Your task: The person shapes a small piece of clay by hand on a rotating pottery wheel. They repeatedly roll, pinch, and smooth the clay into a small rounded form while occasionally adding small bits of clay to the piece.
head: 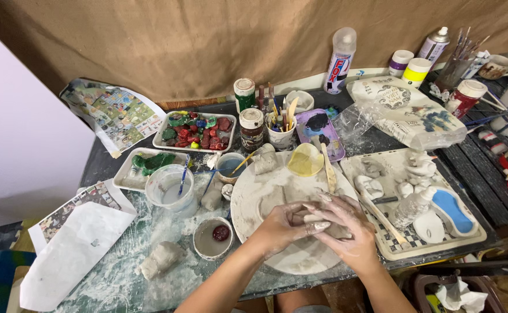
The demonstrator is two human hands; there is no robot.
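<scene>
Both hands meet over the round clay-smeared work board (254, 197), which sits at the near centre of the worktop (115, 278). The left hand (281, 223) and the right hand (341, 229) are coated in wet grey clay and pressed together, fingers curled around a small lump of clay (317, 222) that is mostly hidden between the palms; both are closed on it, and only a pale edge of it shows.

From the hands, at 12 o'clock, a flat yellow sponge-like disc (305, 159) lies on the board's far edge, with a wooden modelling stick (328, 168) just beside it. At 9 o'clock, near the board, stands a small bowl (212, 239) with a dark red blob in it. Further out at 8 o'clock a wrapped grey clay block (160, 259) rests on the smeared glass. At 10 o'clock there is a clear plastic cup of cloudy water (171, 188) with a blue brush leaning in it, and beyond that a white tray of red and green painted pieces (195, 132).

At 3 o'clock a checker-edged tray (468, 235) carries pale unpainted clay figures and a white dish with a blue inside (452, 210). At 1 o'clock a crumpled plastic bag (407, 113) lies well apart, with paint jars and a tall white bottle (339, 61) behind it against the brown cloth backdrop.
</scene>
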